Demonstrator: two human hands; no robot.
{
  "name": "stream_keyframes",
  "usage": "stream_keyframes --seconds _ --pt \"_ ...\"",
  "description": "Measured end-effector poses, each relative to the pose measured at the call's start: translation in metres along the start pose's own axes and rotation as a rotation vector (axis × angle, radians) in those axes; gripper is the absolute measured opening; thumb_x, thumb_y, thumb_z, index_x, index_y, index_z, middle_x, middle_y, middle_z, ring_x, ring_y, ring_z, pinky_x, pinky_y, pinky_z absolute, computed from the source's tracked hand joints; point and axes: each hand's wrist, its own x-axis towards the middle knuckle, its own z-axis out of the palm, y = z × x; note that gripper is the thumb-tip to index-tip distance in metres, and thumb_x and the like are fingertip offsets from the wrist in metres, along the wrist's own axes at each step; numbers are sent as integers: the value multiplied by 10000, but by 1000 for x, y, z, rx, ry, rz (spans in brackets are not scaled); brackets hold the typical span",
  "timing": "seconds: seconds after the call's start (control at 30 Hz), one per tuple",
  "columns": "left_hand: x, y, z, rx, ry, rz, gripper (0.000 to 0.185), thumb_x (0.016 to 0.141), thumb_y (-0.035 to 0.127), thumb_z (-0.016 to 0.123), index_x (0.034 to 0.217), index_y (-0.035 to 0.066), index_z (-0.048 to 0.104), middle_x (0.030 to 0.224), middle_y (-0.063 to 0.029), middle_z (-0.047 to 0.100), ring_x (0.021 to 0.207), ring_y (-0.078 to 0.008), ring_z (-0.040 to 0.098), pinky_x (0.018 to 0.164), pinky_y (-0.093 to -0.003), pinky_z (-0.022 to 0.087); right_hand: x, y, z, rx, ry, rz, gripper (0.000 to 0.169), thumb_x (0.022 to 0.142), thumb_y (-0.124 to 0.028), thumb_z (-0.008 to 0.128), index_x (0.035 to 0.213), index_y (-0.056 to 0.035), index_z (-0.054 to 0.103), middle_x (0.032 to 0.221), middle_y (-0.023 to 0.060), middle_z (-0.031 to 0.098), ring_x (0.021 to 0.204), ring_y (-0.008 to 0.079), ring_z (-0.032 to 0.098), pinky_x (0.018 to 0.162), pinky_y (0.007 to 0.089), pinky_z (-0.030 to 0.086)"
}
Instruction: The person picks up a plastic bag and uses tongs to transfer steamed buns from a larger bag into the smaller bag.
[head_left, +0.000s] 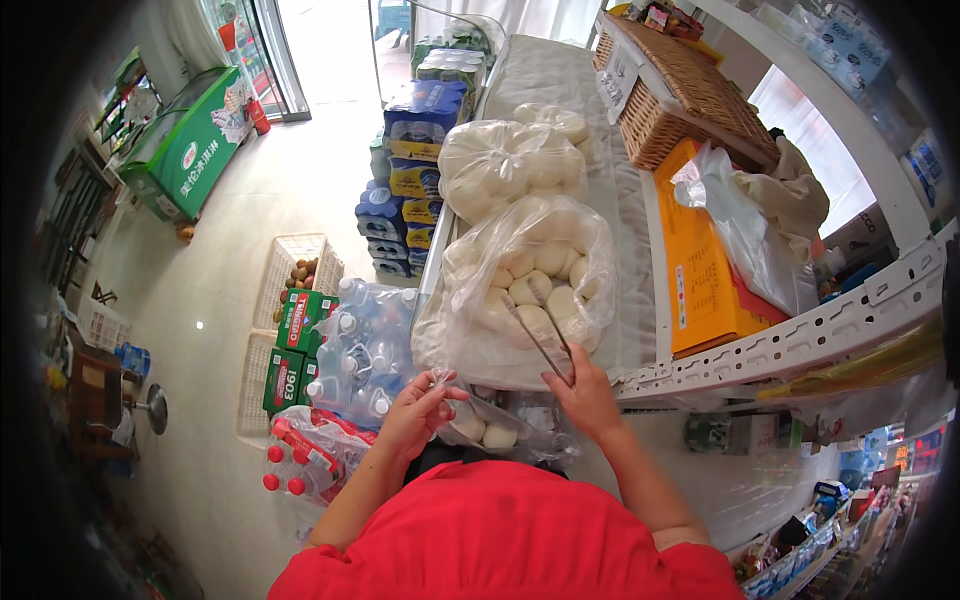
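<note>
My right hand (587, 394) grips a pair of metal tongs (538, 346) near the bend. The two tong tips are apart, over pale round steamed buns (550, 259) in a large open plastic bag (472, 259). With its fingertips, my left hand (417, 415) pinches the edge of a smaller clear plastic bag (517, 412). That bag hangs in front of me below the table edge, with a few buns (499, 436) in it. Behind the open bag sits a gathered bag of buns (510, 169), and another bag of buns (559, 124) lies farther back.
A padded cloth (634, 277) covers the table. To the right stand a wicker basket (690, 90), an orange box (705, 300) and a perforated metal shelf beam (787, 345). Bottled-water packs (367, 352), stacked drink cans (420, 150) and beer cartons (296, 322) crowd the left side.
</note>
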Motion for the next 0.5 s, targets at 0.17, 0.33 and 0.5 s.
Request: stream_keyframes --seconds 0.17,0.33,0.5 --pt "0 -1 2 0 8 -10 269 916 138 470 1171 55 478 950 -94 613 578 -57 468 699 -270 442 63 -8 -7 -653 -120 48 446 814 -231 592 1179 -22 444 815 167 588 694 325 632 583 407 513" --pt "-4 -3 -3 -15 24 -4 260 919 137 466 1166 56 483 949 -89 612 571 -51 466 702 -276 456 107 -14 -3 -910 -52 -115 377 809 -103 506 1171 -12 456 816 129 587 689 243 650 524 348 533" --pt "-10 -5 -9 -63 41 1 242 926 133 454 1154 60 492 933 -88 614 558 -51 463 689 -272 465 132 -13 1 -1004 -60 -270 389 802 -90 509 1179 -7 461 824 111 590 693 226 650 537 333 533"
